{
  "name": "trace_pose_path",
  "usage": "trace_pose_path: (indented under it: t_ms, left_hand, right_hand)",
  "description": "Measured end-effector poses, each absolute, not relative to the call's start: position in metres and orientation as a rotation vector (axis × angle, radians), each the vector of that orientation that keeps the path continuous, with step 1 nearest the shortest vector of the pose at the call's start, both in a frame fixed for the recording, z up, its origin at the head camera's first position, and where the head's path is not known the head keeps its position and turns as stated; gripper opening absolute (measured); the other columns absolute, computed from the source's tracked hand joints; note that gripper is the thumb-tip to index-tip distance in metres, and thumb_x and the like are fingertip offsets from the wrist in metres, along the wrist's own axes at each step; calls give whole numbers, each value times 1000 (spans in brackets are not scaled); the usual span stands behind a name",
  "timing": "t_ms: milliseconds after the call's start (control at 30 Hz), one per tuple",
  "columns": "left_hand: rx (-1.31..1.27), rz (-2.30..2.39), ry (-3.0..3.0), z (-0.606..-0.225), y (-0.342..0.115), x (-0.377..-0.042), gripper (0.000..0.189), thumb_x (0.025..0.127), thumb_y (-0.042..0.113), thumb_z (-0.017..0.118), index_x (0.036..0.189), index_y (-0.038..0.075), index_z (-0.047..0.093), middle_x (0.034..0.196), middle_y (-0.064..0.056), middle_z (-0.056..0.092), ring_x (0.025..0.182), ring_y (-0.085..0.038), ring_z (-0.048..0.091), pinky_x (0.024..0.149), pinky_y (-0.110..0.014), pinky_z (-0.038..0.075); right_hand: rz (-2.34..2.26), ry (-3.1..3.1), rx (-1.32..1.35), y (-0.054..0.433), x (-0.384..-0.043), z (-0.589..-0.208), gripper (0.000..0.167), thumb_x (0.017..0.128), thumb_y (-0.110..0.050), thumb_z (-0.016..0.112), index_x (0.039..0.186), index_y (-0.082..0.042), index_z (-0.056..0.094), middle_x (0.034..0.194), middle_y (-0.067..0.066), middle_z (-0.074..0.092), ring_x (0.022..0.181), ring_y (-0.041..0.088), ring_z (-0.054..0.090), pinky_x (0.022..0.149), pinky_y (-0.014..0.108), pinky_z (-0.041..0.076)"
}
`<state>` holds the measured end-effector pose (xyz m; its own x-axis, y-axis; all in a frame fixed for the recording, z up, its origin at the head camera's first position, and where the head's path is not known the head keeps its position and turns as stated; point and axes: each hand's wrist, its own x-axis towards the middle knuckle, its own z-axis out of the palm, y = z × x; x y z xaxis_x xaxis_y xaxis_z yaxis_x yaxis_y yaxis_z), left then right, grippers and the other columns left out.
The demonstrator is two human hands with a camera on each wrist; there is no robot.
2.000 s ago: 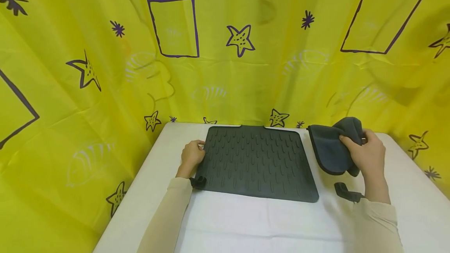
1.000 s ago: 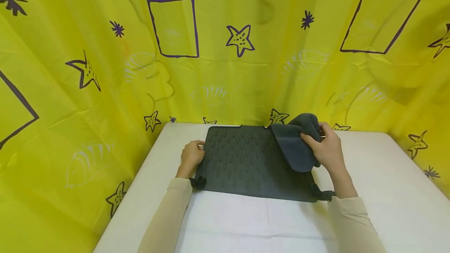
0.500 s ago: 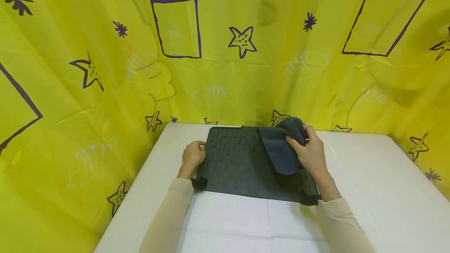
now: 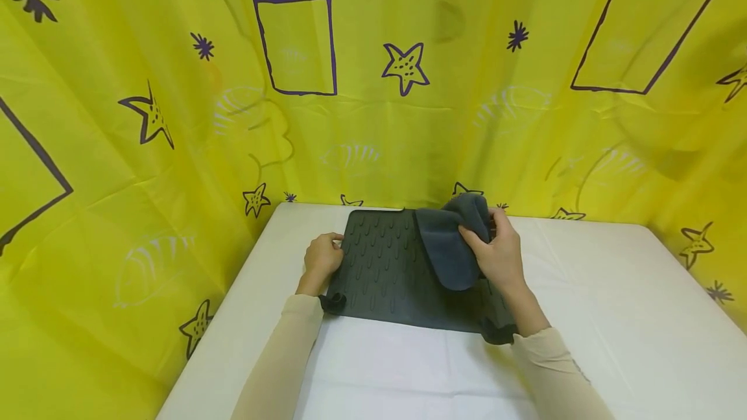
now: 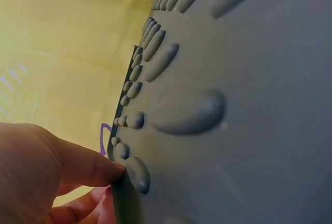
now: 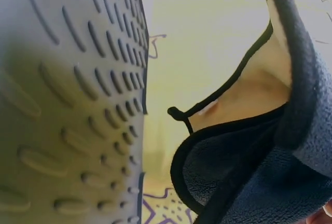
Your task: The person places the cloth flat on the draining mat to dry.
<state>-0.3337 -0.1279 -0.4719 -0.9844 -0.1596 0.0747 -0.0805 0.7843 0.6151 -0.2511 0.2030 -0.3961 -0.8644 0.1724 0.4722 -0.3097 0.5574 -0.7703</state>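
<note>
A dark grey ridged rubber mat spans the middle of the table in the head view. My left hand pinches its left edge; the left wrist view has the thumb on the ridged face and the fingers behind the edge. With my right hand I grip a bunched blue-grey fleecy cloth with black edging. The cloth hangs over the mat's right half and hides part of it. Seen from the right wrist, the loose cloth folds open beside the ridged mat, with a gap between them.
A white-covered table extends on both sides of the mat and in front of it. Yellow patterned curtain hangs close behind the table and along its left. Black wrist mounts sit at both cuffs, overlapping the mat's near corners.
My right hand has carried the cloth leftward, from beyond the mat's right edge to over its right half. The left hand and the mat stay in place.
</note>
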Motion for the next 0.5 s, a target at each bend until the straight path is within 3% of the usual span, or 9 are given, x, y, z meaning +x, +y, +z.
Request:
trace_pose_path:
  t_ms: [500]
  left_hand:
    - [196, -981, -2847, -472, -129, -333, 37, 87, 6, 60, 120, 15, 75, 84, -2, 71, 72, -21, 61, 62, -34, 45]
  right_hand:
    - [1305, -2238, 168, 170, -277, -398, 48, 91, -19, 76, 129, 0, 55, 111, 21, 65, 96, 32, 61, 80, 42, 48]
